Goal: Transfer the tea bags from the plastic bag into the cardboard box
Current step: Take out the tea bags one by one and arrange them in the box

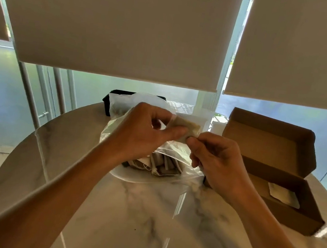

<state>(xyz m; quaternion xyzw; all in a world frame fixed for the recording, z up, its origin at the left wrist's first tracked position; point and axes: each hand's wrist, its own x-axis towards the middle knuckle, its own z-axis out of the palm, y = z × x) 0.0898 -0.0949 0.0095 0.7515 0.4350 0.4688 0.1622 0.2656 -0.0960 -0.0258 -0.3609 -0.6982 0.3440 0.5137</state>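
Both forearms reached in from the near edge of the marble counter (145,216), and between the two hands a single tea bag (187,124) was held up above the clear plastic bag (136,134). That tea bag was a flat, pale, squarish sachet with a brownish fill showing through, and it looked light and limp. The left hand (147,130) was closed with thumb and fingers pinching its lower edge, while the right hand (216,156) was curled shut with its thumb and forefinger nipping the same edge from the other side; whether a string or tag lay between them could not be made out. Most likely risk: a thin paper sachet pulled by two hands could tear and spill tea, or a string could snag on the remaining tea bags (159,163) heaped in the plastic bag's mouth and drag several out onto the counter. The slack plastic bag, unsupported by either hand, might also slump and shed its contents. To the right, well apart from the hands, stood the open cardboard box (285,204) with its lid raised and at least one pale sachet (282,195) already lying flat inside. A dark container (106,103) sat behind the plastic bag, below half-lowered window blinds (120,23).
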